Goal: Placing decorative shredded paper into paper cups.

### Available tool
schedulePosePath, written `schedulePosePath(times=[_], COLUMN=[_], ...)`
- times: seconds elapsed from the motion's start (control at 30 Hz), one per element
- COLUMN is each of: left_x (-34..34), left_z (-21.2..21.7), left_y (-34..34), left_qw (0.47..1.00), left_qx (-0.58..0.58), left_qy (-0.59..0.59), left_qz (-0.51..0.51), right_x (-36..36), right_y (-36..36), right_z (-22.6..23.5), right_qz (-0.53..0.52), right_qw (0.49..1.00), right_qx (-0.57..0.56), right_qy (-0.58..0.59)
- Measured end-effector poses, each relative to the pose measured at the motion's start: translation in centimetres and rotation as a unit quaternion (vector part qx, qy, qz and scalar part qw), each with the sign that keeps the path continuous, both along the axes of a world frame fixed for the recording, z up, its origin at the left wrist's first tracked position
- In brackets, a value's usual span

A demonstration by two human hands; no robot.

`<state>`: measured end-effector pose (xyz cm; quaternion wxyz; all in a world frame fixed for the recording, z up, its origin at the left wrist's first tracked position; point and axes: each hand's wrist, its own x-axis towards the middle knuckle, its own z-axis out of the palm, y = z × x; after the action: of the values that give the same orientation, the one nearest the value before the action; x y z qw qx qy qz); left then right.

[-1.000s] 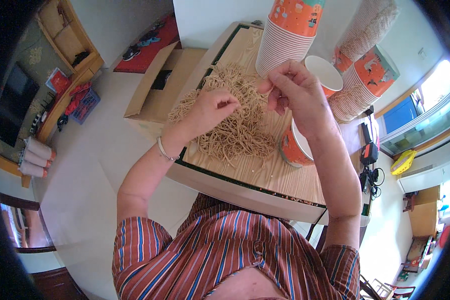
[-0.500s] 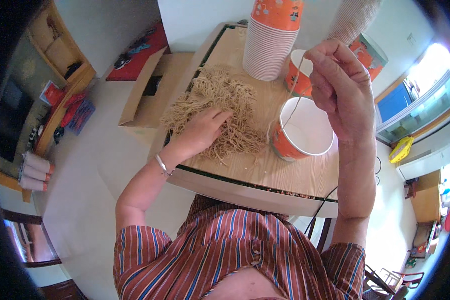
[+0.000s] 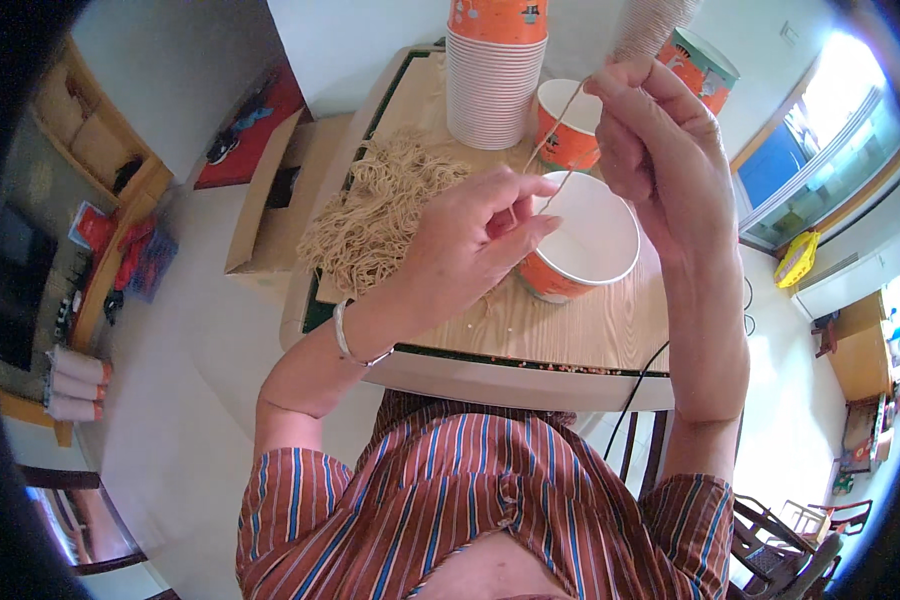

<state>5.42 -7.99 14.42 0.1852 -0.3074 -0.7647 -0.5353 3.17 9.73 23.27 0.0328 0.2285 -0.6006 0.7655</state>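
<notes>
Raised over the table's right side, my right hand [image 3: 665, 140] is closed in a pinch on a thin beige cord [image 3: 554, 131]. The cord slants down from it to my left hand [image 3: 480, 235], whose thumb and forefinger are curled around its lower part. Exactly how the left fingertips grip it is hard to make out. Below both hands stands an open orange-and-white paper tub [image 3: 595, 235], upright, its inside white. To the left of the tub lies a loose heap of beige cords [image 3: 370, 215], partly behind my left hand.
A tall stack of paper tubs [image 3: 490, 95] rises at the table's back, beside a smaller orange tub [image 3: 568, 130]. Another stack [image 3: 655, 28] leans behind my right hand. An open cardboard box [image 3: 295, 190] adjoins the table's left edge. A black cable [image 3: 630, 400] hangs off the front.
My left hand has left the heap and moved right and up to the cord under my right hand. The right hand still pinches the cord. The whole view has shifted slightly.
</notes>
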Motion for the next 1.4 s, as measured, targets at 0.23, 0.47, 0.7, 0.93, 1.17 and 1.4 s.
schedulePosePath(times=[0.23,0.47,0.7,0.93,1.17,1.4], left_x=[-3.1,-3.9,-3.8,-4.0,-4.4,-5.8], left_z=[-0.8,-1.2,-1.7,-1.5,0.0,-0.1], left_y=[2.3,3.0,2.3,1.5,3.1,3.5], left_qw=[0.992,0.979,0.996,0.977,0.932,0.918], left_qx=[0.004,0.047,-0.085,-0.199,-0.318,-0.348], left_qy=[-0.097,-0.148,-0.037,0.077,0.173,0.19], left_qz=[-0.078,-0.136,-0.017,-0.014,0.026,0.017], right_x=[-1.1,-1.6,-2.2,-3.1,-0.5,-2.4], right_y=[3.2,6.3,8.3,8.7,4.3,5.3], right_z=[0.8,1.5,-3.2,-11.2,-8.4,-9.8], right_qz=[-0.013,-0.048,-0.126,-0.276,0.012,0.065], right_qw=[0.999,0.997,0.99,0.837,0.961,0.964], right_qx=[-0.004,-0.044,-0.009,0.45,0.257,0.224], right_qy=[0.035,0.048,-0.067,0.142,-0.098,-0.129])
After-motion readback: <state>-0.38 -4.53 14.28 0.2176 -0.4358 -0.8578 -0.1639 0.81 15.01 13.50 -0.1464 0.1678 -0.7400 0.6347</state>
